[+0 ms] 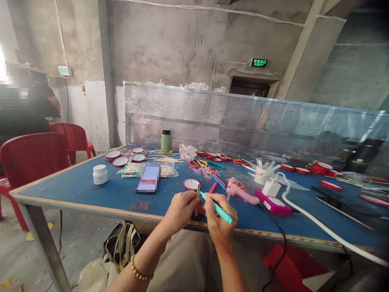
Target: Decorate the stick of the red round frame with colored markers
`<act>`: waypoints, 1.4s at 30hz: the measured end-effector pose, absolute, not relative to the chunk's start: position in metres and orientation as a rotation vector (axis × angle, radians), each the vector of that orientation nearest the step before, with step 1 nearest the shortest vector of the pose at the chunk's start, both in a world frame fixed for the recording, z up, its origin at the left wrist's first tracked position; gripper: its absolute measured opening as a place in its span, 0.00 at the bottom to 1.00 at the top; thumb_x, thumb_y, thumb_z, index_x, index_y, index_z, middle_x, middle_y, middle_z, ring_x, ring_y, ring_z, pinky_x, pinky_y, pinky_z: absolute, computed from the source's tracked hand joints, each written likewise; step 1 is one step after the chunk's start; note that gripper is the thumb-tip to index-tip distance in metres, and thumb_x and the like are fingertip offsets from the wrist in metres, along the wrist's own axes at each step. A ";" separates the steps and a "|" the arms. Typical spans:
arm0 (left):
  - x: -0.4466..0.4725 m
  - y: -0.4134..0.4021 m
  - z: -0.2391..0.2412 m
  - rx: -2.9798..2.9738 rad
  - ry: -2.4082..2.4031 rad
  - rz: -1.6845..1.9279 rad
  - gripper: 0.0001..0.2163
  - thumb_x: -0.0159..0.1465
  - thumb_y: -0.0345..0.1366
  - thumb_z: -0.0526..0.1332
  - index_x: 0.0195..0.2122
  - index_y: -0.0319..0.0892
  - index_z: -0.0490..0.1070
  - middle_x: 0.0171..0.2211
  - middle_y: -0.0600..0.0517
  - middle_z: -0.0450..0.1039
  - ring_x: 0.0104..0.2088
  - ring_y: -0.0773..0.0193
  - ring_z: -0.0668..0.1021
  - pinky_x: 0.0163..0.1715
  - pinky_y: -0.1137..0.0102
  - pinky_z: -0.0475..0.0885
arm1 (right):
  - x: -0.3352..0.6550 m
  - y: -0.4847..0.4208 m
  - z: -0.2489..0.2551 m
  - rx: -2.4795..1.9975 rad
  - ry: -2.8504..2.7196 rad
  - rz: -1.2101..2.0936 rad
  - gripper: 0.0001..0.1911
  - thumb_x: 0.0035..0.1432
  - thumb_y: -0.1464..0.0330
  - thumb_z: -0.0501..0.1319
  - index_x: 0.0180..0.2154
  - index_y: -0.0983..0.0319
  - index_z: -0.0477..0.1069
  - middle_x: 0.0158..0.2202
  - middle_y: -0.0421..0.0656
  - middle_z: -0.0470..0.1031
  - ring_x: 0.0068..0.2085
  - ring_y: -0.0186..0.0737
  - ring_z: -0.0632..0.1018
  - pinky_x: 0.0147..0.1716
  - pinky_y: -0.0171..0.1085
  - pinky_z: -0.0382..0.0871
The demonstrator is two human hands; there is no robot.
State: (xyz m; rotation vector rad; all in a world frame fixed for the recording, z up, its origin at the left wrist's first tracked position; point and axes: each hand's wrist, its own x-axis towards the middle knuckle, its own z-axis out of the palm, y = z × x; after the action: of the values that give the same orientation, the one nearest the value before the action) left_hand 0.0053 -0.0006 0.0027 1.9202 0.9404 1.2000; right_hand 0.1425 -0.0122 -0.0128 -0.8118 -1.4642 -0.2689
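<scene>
My left hand (182,207) is closed near the table's front edge, fingers pinched round a thin wooden stick (198,189). How far the stick runs behind my fingers is hidden. A teal marker pen (223,213) is gripped in my right hand (221,227), its tip pointing at the stick. Just beyond my fingertips is a small round drum-like disc (191,184) with a white face and red rim; I cannot tell whether it joins the stick. A red pen (213,187) and a blue pen (219,182) lie beside it.
A pink glue gun (241,192) and magenta box (273,205) lie right, near a white cable (306,219). Left are a phone (148,178) and white jar (100,175). Red-rimmed discs (120,161), a green bottle (165,141) and a pen cup (263,175) stand farther back.
</scene>
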 end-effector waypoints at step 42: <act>0.005 -0.001 0.001 1.951 0.975 1.207 0.17 0.67 0.38 0.52 0.21 0.42 0.64 0.19 0.58 0.68 0.20 0.71 0.67 0.24 0.77 0.60 | 0.142 -0.015 -0.014 -0.814 -1.484 -0.249 0.06 0.64 0.70 0.59 0.34 0.61 0.73 0.25 0.39 0.77 0.24 0.34 0.77 0.27 0.33 0.72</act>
State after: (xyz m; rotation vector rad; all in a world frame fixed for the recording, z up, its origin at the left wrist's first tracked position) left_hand 0.0050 -0.0013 0.0007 1.9515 0.9755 1.2068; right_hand 0.1418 -0.0149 -0.0143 -0.8140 -1.4838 -0.2495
